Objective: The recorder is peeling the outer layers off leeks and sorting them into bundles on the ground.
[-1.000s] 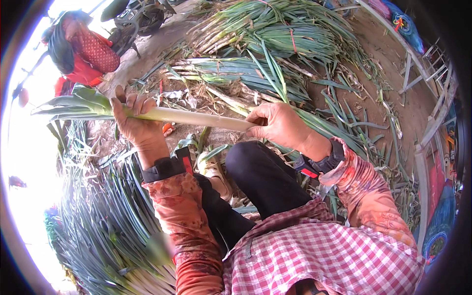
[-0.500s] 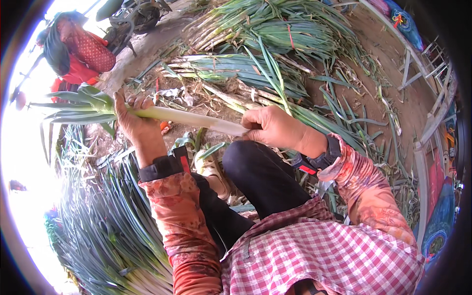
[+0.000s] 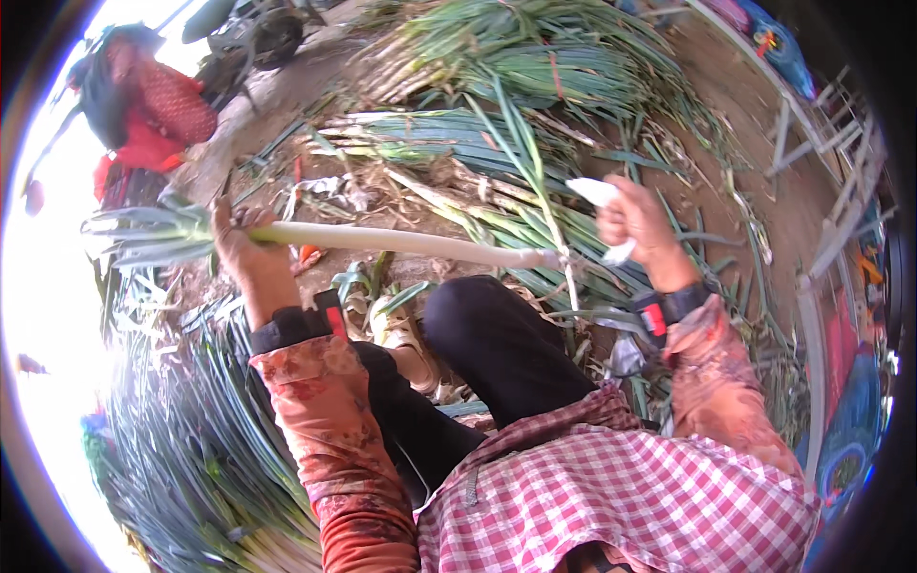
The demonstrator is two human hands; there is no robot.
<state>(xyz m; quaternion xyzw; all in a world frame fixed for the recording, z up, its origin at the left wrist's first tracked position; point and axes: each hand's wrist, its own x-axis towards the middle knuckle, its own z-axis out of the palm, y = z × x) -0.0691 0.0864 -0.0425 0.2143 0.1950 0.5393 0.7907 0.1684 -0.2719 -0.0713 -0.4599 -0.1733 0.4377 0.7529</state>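
Observation:
My left hand [image 3: 250, 250] is closed round a large green onion [image 3: 382, 239], just below where its green leaves fan out to the left. The long white stalk stretches rightward above my knee, its rooted end [image 3: 552, 259] pointing right. My right hand [image 3: 642, 227], apart from that end and a little beyond it, is closed on a white peeled skin [image 3: 594, 191]. Part of the skin sticks out above the fingers and part below them.
A large pile of green onions [image 3: 287, 449] lies at the lower left. More bundles [image 3: 573, 72] cover the ground ahead, with loose leaves and peelings around. A metal frame [image 3: 812, 315] stands at the right. Another person in red [image 3: 158, 105] is at the upper left, near a motorbike [image 3: 272, 38].
My right hand has moved right and away from the stalk, pulling off a white skin. The stalk's rooted end now shows. The left hand has shifted slightly left, still holding the onion.

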